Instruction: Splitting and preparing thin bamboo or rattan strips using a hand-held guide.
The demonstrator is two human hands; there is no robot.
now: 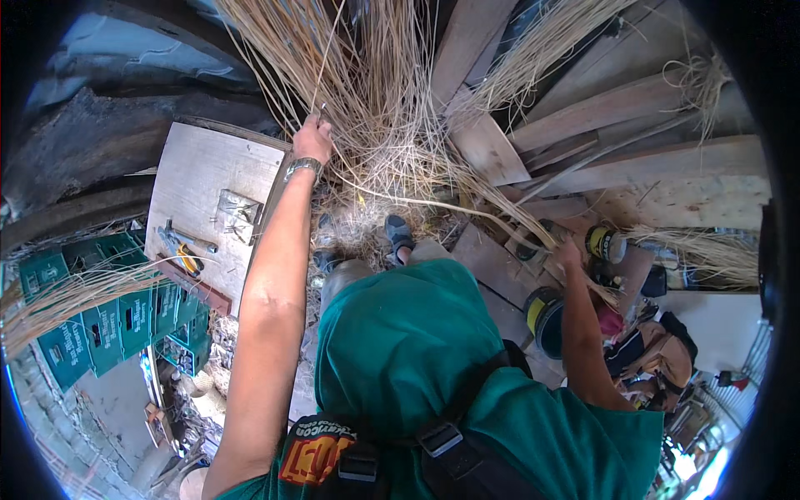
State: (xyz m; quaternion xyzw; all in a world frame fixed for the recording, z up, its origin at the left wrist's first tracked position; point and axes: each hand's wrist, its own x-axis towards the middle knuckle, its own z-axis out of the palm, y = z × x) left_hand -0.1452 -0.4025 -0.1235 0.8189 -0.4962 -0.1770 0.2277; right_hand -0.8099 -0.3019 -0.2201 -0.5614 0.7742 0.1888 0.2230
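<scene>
My left hand (314,137), with a watch (303,167) on its wrist, is closed at the near edge of a tall bundle of tan rattan-like strands (375,75). A small dark piece shows at its fingertips, and a thin strand passes there; what exactly it grips is too small to tell. Out to the right, my right hand (569,252) is closed around a thinner bundle of pale strips (521,218). These strips run from the fibre pile toward the right and past that hand. A long pale strand (425,202) curves across from near the left wrist toward them.
A white board (218,167) at left carries pliers (185,254) and a hammer-like tool (193,239). Green crates (117,329) stand beyond it. Buckets (546,321) and planks (633,179) lie right. Another person (658,354) sits at far right. My feet (399,233) stand among loose fibres.
</scene>
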